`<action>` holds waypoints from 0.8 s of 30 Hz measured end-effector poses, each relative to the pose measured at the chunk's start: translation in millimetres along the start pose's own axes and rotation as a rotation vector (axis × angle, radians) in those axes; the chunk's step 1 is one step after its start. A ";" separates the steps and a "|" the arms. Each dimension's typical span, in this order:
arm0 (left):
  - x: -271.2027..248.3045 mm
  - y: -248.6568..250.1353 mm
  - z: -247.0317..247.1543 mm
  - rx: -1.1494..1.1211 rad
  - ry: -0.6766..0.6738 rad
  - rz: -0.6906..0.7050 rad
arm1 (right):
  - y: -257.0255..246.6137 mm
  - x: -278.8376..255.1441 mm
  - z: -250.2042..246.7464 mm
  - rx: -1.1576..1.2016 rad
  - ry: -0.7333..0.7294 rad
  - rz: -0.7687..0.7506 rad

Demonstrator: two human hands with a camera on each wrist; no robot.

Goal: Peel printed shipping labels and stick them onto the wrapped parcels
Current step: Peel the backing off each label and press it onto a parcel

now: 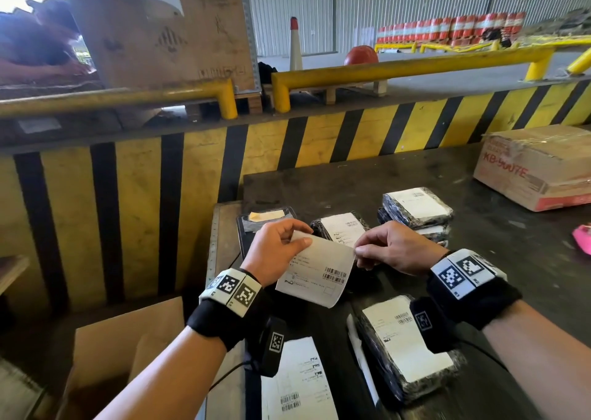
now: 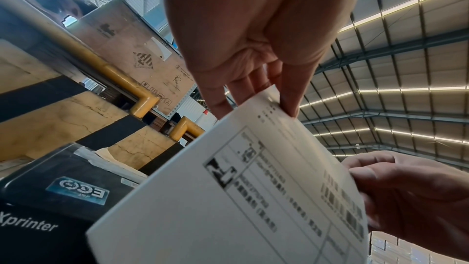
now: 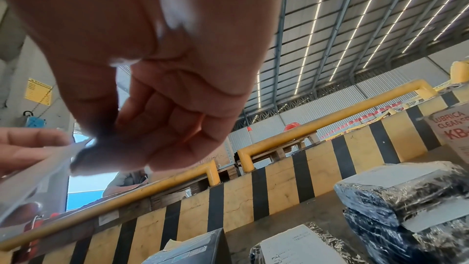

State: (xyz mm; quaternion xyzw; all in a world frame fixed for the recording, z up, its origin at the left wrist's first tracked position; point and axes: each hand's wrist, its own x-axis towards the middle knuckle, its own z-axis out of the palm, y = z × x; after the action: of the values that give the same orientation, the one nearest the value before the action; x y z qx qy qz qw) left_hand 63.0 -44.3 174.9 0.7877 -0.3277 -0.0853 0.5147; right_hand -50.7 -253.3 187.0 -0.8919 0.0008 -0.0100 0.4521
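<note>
Both hands hold a white rectangular printed shipping label (image 1: 319, 269) above the dark table (image 1: 511, 243). The left hand (image 1: 275, 250) pinches its far corner; the right hand (image 1: 393, 251) pinches its right edge. Its long axis runs from far-left to near-right, print facing up, just before the black label printer (image 1: 252, 224).

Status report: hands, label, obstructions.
Left hand pinches label top edge; right hand pinches its right corner. Label off the parcels. Nothing in the way.
</note>
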 end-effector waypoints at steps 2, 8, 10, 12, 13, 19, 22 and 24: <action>-0.8 -0.1 0.0 0.007 -0.008 -0.003 | -2.2 -0.8 0.4 -0.015 -0.018 0.003; -1.3 -1.0 -0.6 0.033 -0.015 0.005 | -6.9 -2.9 1.9 0.031 -0.041 0.018; -0.9 -1.8 -0.1 0.057 -0.010 0.007 | -7.8 -3.5 3.1 0.073 -0.037 0.011; 0.4 -3.6 1.0 0.060 0.025 0.013 | -8.6 -3.5 5.2 0.134 -0.020 -0.010; 0.7 -4.6 1.8 0.059 0.056 0.019 | -8.7 -3.0 6.9 0.172 -0.001 -0.021; -2.2 1.7 13.2 0.171 0.236 0.123 | -9.1 3.9 21.9 0.304 0.150 -0.088; -5.2 7.2 22.3 0.001 0.100 0.064 | -10.0 8.8 27.0 0.348 0.183 -0.112; -7.4 9.4 28.5 -0.064 0.033 0.055 | -9.7 12.3 28.9 0.370 0.189 -0.129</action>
State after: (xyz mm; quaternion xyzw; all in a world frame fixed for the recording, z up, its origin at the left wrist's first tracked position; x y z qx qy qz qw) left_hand 39.9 -63.7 168.6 0.7628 -0.3379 -0.0684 0.5471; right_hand -37.9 -224.4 178.0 -0.7871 -0.0158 -0.1223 0.6043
